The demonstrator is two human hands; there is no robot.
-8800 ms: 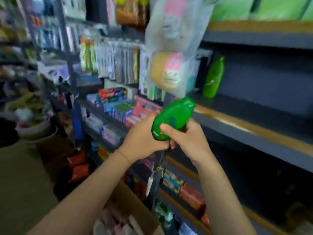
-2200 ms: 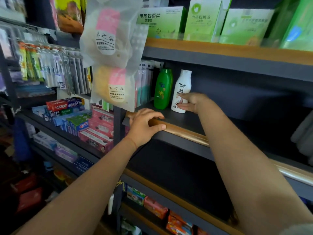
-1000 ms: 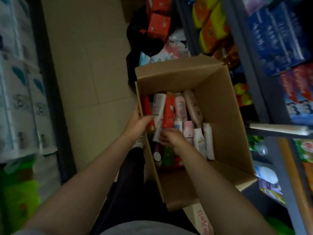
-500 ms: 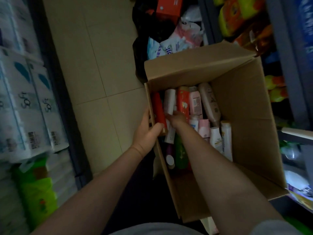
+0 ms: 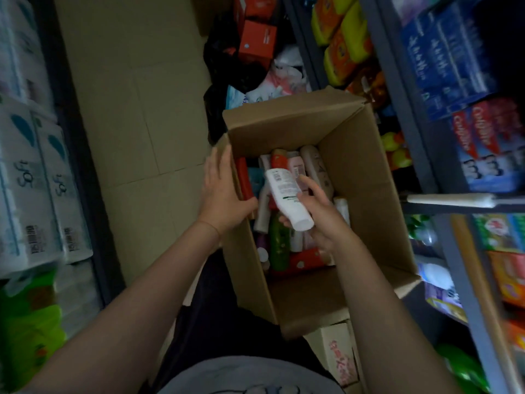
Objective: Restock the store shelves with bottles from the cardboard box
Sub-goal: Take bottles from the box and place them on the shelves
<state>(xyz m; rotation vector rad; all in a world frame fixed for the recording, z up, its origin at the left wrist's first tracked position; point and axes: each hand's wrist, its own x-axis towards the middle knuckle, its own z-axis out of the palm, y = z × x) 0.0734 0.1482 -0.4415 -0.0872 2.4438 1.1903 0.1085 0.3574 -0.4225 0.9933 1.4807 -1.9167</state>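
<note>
Dim shop aisle. Over the box (image 5: 355, 172), the right hand (image 5: 321, 214) grips a white bottle (image 5: 288, 200) mid-body; probably light, smooth, slippery plastic. The left hand (image 5: 224, 191) clasps the box's rim.

Gripped the left wall of the open brown cardboard box (image 5: 366, 177) with the left hand (image 5: 224, 194). Held a white plastic bottle (image 5: 288, 199), label up, over the packed bottles in the right hand (image 5: 321, 214).
</note>
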